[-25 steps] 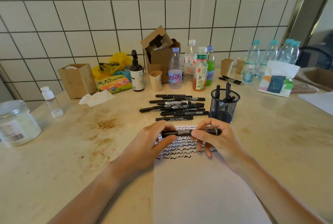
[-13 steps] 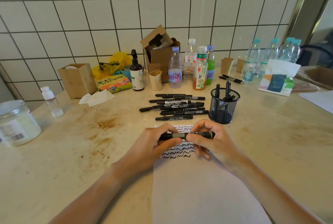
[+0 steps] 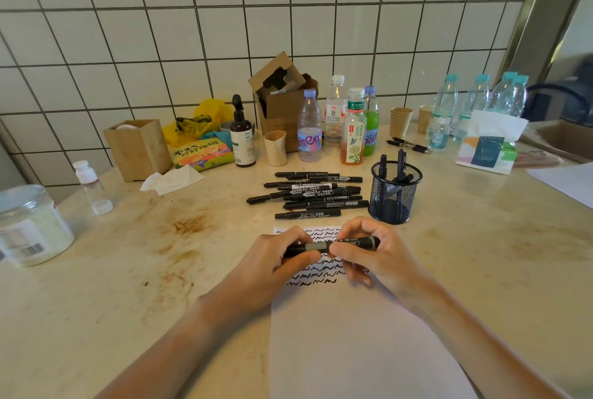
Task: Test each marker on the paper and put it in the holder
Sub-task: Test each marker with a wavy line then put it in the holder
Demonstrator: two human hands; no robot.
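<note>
A black marker (image 3: 348, 243) lies level between both hands, above the white paper (image 3: 359, 344). My left hand (image 3: 272, 270) grips its left end, and my right hand (image 3: 375, 257) pinches its middle and right part. Rows of black squiggles (image 3: 316, 275) cover the top of the paper, partly hidden by the hands. Behind the paper lies a pile of several black markers (image 3: 314, 194). To their right stands a black mesh holder (image 3: 394, 193) with a few markers upright in it.
Bottles (image 3: 353, 129), a cardboard box (image 3: 282, 103), paper cups (image 3: 400, 121) and a pump bottle (image 3: 242, 138) line the tiled wall. A wooden box (image 3: 138, 148) and a plastic jar (image 3: 30, 225) stand at the left. A tissue pack (image 3: 487, 148) lies at the right.
Both hands have drawn slightly closer together along the marker, whose visible length between them has shortened. The pile and the holder have not moved.
</note>
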